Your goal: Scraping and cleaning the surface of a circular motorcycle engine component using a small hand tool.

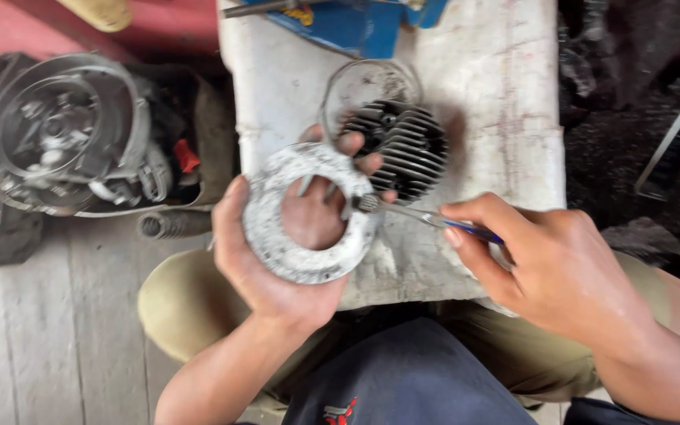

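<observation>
Head view: crusted metal ring (308,212), left hand (269,260)

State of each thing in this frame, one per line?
Ring: crusted white, held in left hand.
Tool: gripped by right hand, tip on the ring's rim.
Finned head: dark, lying on the white block.
Engine: on the floor, partly stripped.

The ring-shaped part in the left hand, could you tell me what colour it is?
Mottled whitish grey, seen in the head view: the ring in the left hand.
</observation>
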